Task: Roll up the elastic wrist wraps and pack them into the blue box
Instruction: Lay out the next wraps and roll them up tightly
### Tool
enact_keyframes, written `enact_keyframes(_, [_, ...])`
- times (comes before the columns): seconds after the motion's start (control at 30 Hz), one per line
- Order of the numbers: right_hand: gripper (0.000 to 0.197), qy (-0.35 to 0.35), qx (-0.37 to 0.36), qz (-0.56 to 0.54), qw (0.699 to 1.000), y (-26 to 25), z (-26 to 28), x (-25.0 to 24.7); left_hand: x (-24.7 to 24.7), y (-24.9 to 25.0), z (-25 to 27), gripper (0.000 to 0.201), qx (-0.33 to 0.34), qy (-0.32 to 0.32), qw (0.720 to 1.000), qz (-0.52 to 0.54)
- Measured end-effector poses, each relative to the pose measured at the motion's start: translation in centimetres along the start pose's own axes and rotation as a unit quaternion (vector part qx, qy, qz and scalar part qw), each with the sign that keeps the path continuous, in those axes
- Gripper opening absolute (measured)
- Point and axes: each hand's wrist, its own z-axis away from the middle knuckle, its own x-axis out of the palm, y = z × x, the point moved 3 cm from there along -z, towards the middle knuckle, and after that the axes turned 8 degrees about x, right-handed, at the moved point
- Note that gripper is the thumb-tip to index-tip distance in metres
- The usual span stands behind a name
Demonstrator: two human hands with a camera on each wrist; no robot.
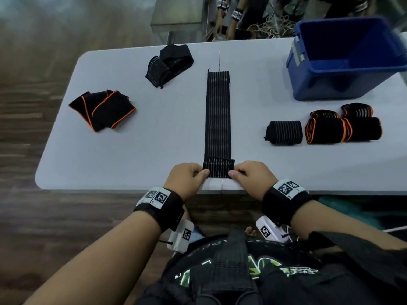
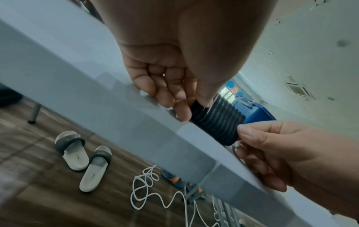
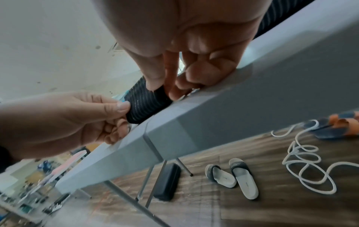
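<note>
Room: I see wood-look flooring around a pale grey tabletop; the far background in the head view is blurred, and I can only make out other people's arms there.
Under the tabletop: the wrist views show a pair of white slides, a loose white cord and a dark case on the floor.
Striped wrap: a black ribbed wrap lies flat down the middle of the tabletop, its near end turned into a short roll just beside the near edge.
Left hand: my left hand pinches the left end of that roll, thumb on top, fingers curled under.
Right hand: my right hand pinches the right end the same way, its fingers curled on the roll.
Blue box: the blue box stands at the far right corner, cut off by the frame; I see nothing inside the part in view.
Rolled wraps: one striped roll and orange-edged rolls sit near the box, close together.
Loose wraps: a folded orange-edged wrap and a bunched black wrap lie on the left half.
Open room: bare tabletop lies on both sides of the flat wrap.
Hard to tell: how many turns the roll has.
</note>
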Motion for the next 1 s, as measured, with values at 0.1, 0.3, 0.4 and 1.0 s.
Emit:
enact_keyframes(0.1, [0.045,-0.001,0.048,-0.053,0.997,-0.3,-0.6,-0.5,-0.1,0.1,-0.5,0.036,-0.044,0.01,0.998,0.052])
enact_keyframes(0.3, [0.039,-0.013,0.106,-0.1,0.989,-0.7,-1.0,-0.6,-0.3,0.2,-0.7,0.034,-0.069,0.026,0.994,0.087])
enact_keyframes(0.4, [0.037,-0.007,0.08,-0.027,0.996,-1.5,-0.9,-0.7,-0.4,-0.3,-0.7,0.03,-0.079,0.045,0.992,0.083])
enact_keyframes(1.0, [0.014,0.047,0.109,-0.031,0.992,-2.7,-1.9,-0.6,-1.2,-0.6,-1.9,0.018,-0.024,0.051,0.996,0.068])
